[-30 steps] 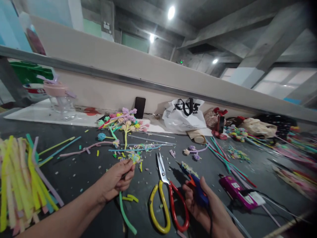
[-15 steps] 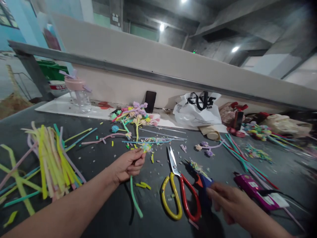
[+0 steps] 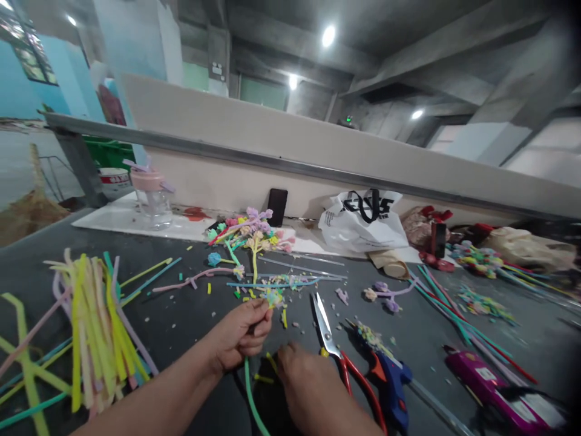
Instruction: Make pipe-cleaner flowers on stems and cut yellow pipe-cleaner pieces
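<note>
Left hand (image 3: 242, 333): fingers pinched on a green stem (image 3: 247, 381) just under its pastel tuft (image 3: 273, 298), low over the table (image 3: 181, 315). Right hand (image 3: 303, 380): lay knuckles-up just beside it, near the scissors (image 3: 333, 348); whether it gripped anything could not be told. Stem judged light, soft and bendable, tuft fragile; best held on the stem below the head.

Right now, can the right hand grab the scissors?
Probably yes. The right hand is right beside the scissors, with nothing between them. The blue glue gun lies on their far side, out of the way.
</note>
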